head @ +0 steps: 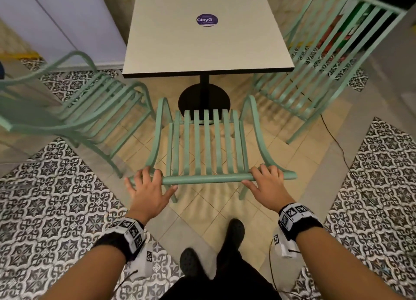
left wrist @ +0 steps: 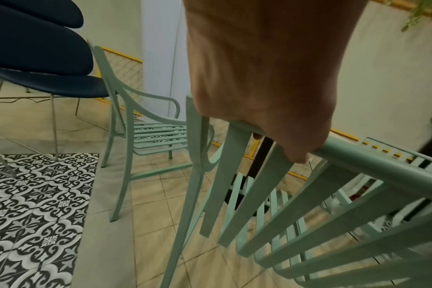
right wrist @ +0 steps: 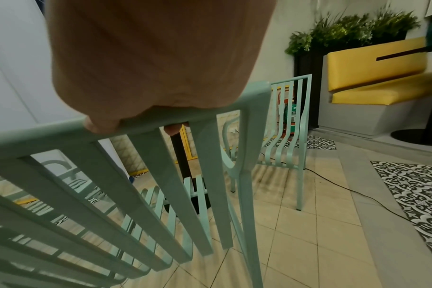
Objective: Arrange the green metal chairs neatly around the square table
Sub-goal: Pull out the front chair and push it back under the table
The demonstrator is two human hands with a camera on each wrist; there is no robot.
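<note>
A white square table (head: 202, 47) with a purple sticker stands ahead on a black pedestal. The middle green slatted chair (head: 206, 142) faces it, its seat front near the pedestal base. My left hand (head: 146, 187) holds the left end of its top rail (head: 202, 178), and my right hand (head: 265, 182) grips the right end. The wrist views show my left hand (left wrist: 259, 78) and right hand (right wrist: 160, 58) with fingers curled over the rail (left wrist: 382, 165) (right wrist: 49, 134). A second green chair (head: 90, 110) (left wrist: 146, 128) stands angled at the left. A third green chair (head: 326, 69) (right wrist: 284, 136) stands at the right.
The round black table base (head: 203, 101) sits just ahead of the held chair. A black cable (head: 337, 146) runs across the floor at the right. A dark blue chair (left wrist: 37, 58) stands far left. A yellow bench (right wrist: 377, 68) and planter (right wrist: 345, 29) are at the right. My feet (head: 234, 230) are behind the chair.
</note>
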